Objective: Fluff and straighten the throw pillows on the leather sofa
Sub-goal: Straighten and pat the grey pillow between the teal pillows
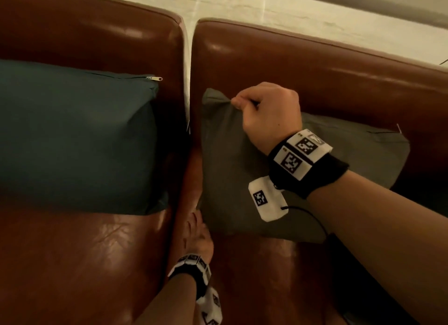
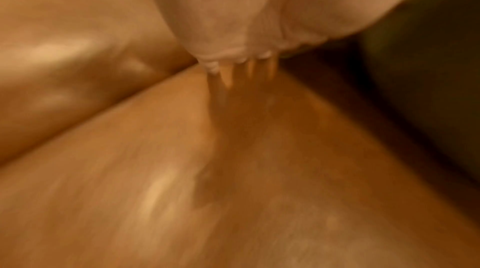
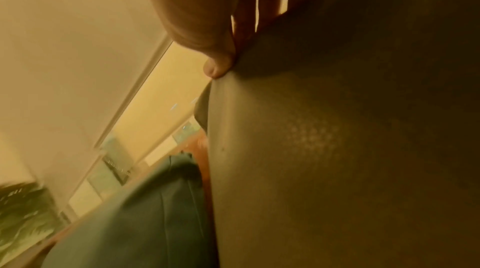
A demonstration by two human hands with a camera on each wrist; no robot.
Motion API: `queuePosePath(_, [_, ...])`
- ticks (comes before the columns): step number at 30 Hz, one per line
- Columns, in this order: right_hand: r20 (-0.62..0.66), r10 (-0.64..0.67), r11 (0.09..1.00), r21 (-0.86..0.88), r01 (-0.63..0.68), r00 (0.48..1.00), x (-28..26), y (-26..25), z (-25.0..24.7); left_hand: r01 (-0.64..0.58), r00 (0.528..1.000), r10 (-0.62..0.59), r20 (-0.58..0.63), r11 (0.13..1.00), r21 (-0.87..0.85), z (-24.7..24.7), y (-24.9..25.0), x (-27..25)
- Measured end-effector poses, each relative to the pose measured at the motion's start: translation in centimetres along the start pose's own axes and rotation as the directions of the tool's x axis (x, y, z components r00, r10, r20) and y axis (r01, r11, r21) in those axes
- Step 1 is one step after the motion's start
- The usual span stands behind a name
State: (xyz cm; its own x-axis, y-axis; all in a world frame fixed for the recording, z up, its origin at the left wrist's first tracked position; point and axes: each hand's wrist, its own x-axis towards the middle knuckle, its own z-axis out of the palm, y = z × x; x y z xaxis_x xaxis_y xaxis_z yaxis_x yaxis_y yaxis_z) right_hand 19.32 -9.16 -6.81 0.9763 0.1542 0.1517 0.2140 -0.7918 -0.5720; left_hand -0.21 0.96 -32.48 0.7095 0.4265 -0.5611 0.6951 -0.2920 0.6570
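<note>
An olive-green throw pillow (image 1: 232, 169) leans against the right backrest of the brown leather sofa (image 1: 315, 65). My right hand (image 1: 238, 104) pinches the pillow's top left corner; in the right wrist view the thumb (image 3: 218, 65) presses on the olive-green pillow (image 3: 337, 149) at its edge. My left hand (image 1: 196, 224) lies low on the seat with straight fingers that touch the pillow's lower left corner. The left wrist view is blurred and shows the palm (image 2: 246, 26) above the leather seat (image 2: 233, 190). A teal throw pillow (image 1: 72, 135) stands against the left backrest.
A narrow gap (image 1: 188, 82) separates the two sofa sections. Bare leather seat (image 1: 72, 264) lies in front of the teal pillow (image 3: 135, 227). A pale floor (image 1: 266, 7) shows behind the sofa. A black cable (image 1: 312, 218) runs from my right wristband.
</note>
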Motion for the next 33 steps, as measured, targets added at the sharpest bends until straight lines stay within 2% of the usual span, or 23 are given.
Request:
queuePosePath(1, [-0.016,-0.004,1.0,0.01,0.004,1.0,-0.1,0.2,-0.1,0.041,0.999,-0.039,0.027,0.996,-0.081,0.2,-0.8,0.5])
queuePosePath(2, [-0.005,-0.009,1.0,0.006,0.009,1.0,-0.2,0.4,-0.4,0.081,0.997,-0.076,0.028,0.944,-0.321,-0.5,0.3,0.7])
queuePosePath(3, [0.027,-0.017,1.0,-0.005,0.017,1.0,-0.5,0.8,-0.7,0.043,0.999,-0.045,0.005,0.932,-0.361,-1.4,1.9,0.5])
queuePosePath(5, [0.1,-0.034,0.998,-0.053,0.039,0.994,-2.0,1.8,-1.6,-0.031,0.997,0.015,-0.08,0.976,-0.214,-4.3,6.5,-0.4])
queuePosePath(6, [0.119,-0.045,0.993,-0.101,0.057,0.992,-3.0,2.5,-2.0,-0.035,0.996,0.013,-0.089,0.968,-0.247,-5.4,10.0,-0.7])
queuePosePath(10, [0.265,0.037,0.936,-0.346,0.059,0.963,-6.6,4.4,-1.3,-0.243,0.967,0.204,-0.154,0.921,-0.305,-8.1,22.1,-0.4])
queuePosePath(14, [0.3,0.041,0.876,-0.47,0.111,0.953,-7.7,6.4,-0.4,-0.197,0.955,0.175,-0.242,0.978,-0.071,-8.8,25.2,0.7])
queuePosePath(15, [0.272,0.086,0.863,-0.501,0.065,0.958,-7.8,7.9,-1.2,-0.177,0.953,0.161,-0.256,0.983,-0.042,-9.0,25.0,0.8])
queuePosePath(17, [0.161,0.26,0.828,-0.544,-0.134,0.952,-8.4,12.0,-3.8,-0.153,0.952,0.147,-0.269,0.988,0.001,-9.1,24.4,0.7])
queuePosePath(18, [0.11,0.366,0.793,-0.557,-0.248,0.924,-8.6,14.2,-5.4,-0.152,0.952,0.148,-0.269,0.988,0.006,-9.0,24.6,0.5])
queuePosePath(20, [0.069,0.556,0.711,-0.555,-0.431,0.828,-9.1,17.6,-8.5,-0.163,0.945,0.153,-0.289,0.986,-0.012,-8.7,25.2,0.3])
queuePosePath(21, [0.053,0.607,0.682,-0.547,-0.486,0.793,-9.2,18.4,-9.7,-0.182,0.938,0.16,-0.307,0.982,-0.043,-8.6,25.5,0.0])
queuePosePath(22, [0.025,0.622,0.67,-0.535,-0.516,0.782,-9.3,18.4,-10.5,-0.237,0.918,0.205,-0.339,0.97,-0.056,-8.6,25.7,-0.4])
queuePosePath(23, [-0.01,0.595,0.681,-0.526,-0.51,0.804,-9.3,17.8,-10.8,-0.325,0.872,0.3,-0.386,0.946,0.002,-8.6,25.8,-1.0])
queuePosePath(24, [-0.039,0.518,0.722,-0.517,-0.461,0.855,-9.3,16.7,-10.3,-0.433,0.794,0.447,-0.411,0.891,0.134,-8.4,26.2,-2.1])
queuePosePath(25, [-0.052,0.406,0.784,-0.494,-0.377,0.912,-9.2,15.0,-9.5,-0.549,0.694,0.624,-0.359,0.781,0.298,-7.7,26.6,-3.4])
queuePosePath(26, [-0.033,0.288,0.848,-0.457,-0.27,0.957,-9.1,13.3,-8.2,-0.658,0.588,0.781,-0.211,0.614,0.436,-6.5,26.9,-4.6])
queuePosePath(27, [0.022,0.187,0.892,-0.423,-0.16,0.982,-9.1,11.8,-6.6,-0.739,0.502,0.865,-0.008,0.434,0.514,-4.9,27.2,-5.6])
queuePosePath(28, [0.111,0.124,0.91,-0.409,-0.069,0.986,-9.1,10.8,-5.0,-0.786,0.462,0.866,0.193,0.299,0.541,-3.4,27.4,-6.1])
queuePosePath(29, [0.193,0.104,0.909,-0.416,-0.015,0.976,-9.2,10.6,-3.9,-0.796,0.463,0.812,0.355,0.205,0.569,-2.5,27.2,-5.7])
queuePosePath(30, [0.223,0.11,0.9,-0.436,-0.002,0.969,-9.3,11.3,-3.5,-0.783,0.475,0.759,0.445,0.133,0.608,-2.4,26.8,-4.6])
queuePosePath(31, [0.198,0.137,0.888,-0.458,-0.032,0.971,-9.4,12.7,-3.9,-0.747,0.499,0.731,0.466,0.09,0.658,-3.1,26.3,-2.9])
queuePosePath(33, [0.11,0.255,0.869,-0.463,-0.178,0.961,-9.9,16.1,-5.6,-0.666,0.564,0.722,0.401,0.111,0.738,-6.0,25.3,0.2])
